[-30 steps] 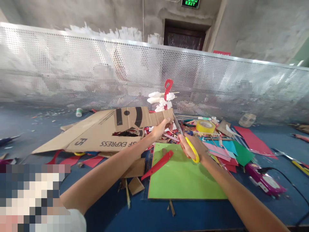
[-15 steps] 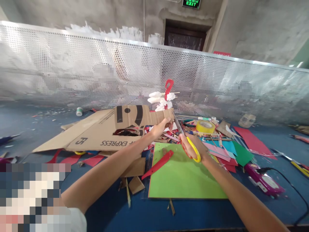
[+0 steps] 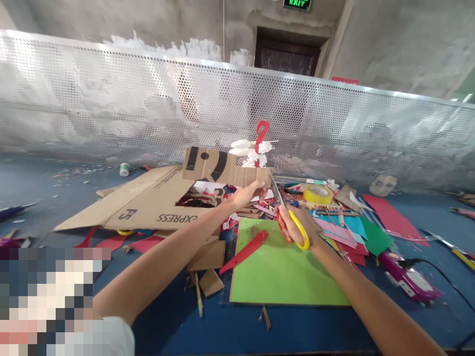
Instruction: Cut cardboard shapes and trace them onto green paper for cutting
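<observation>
My left hand (image 3: pixel 252 192) is closed on the narrow end of a piece of cardboard (image 3: pixel 213 167), brown with black printed marks, held up above the table. In my right hand (image 3: pixel 291 225) are scissors (image 3: pixel 303 232) with yellow and red handles, my fingers in the loops. Their metal blades reach up to the cardboard's right end, beside my left fingertips; whether they bite into it I cannot tell. Beneath my hands lies a green sheet (image 3: pixel 285 277) with a red paper strip (image 3: pixel 245 251) across its left edge. A large cut cardboard sheet (image 3: pixel 141 200) rests to the left.
A yellow tape roll (image 3: pixel 318 194) sits among sticks and scraps behind my right hand. Coloured papers (image 3: pixel 374 236) and a purple corded device (image 3: pixel 410 277) are on the right. A figure of red paper and white tufts (image 3: pixel 261 129) stands before the perforated metal screen (image 3: pixel 208 109).
The cardboard piece has risen and tilted at its wide left end, showing more of the hole in the large sheet. Both hands keep nearly the same place.
</observation>
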Demonstrator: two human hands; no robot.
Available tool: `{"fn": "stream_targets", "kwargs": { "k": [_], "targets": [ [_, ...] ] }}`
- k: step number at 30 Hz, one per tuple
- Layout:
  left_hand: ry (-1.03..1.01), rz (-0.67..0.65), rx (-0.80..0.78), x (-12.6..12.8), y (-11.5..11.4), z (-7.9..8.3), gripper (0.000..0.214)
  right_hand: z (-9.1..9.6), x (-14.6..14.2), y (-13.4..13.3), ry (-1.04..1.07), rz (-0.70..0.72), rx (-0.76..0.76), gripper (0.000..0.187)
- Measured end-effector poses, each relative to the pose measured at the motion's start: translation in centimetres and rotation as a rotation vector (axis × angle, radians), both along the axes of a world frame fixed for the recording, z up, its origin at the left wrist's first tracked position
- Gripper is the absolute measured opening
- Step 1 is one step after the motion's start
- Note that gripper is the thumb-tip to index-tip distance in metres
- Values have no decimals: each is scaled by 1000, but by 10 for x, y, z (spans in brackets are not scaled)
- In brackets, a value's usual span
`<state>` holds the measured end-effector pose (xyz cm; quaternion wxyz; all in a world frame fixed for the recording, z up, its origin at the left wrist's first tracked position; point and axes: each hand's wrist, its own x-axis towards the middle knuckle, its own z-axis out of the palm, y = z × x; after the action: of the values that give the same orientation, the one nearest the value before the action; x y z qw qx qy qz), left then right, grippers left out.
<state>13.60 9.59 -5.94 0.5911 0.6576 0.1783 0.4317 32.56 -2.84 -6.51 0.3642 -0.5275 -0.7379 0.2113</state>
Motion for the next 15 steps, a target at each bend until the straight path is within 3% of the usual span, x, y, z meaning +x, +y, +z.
{"fn": "stream_targets", "kwargs": {
  "k": [7, 15],
  "targets": [
    [-31, 32, 9, 7, -9, 2, 28, -11, -5, -2, 219, 84, -55, 69],
    [-5, 21, 36, 8, -9, 3, 29, 3, 7, -3, -46, -40, -8, 60]
  ]
}}
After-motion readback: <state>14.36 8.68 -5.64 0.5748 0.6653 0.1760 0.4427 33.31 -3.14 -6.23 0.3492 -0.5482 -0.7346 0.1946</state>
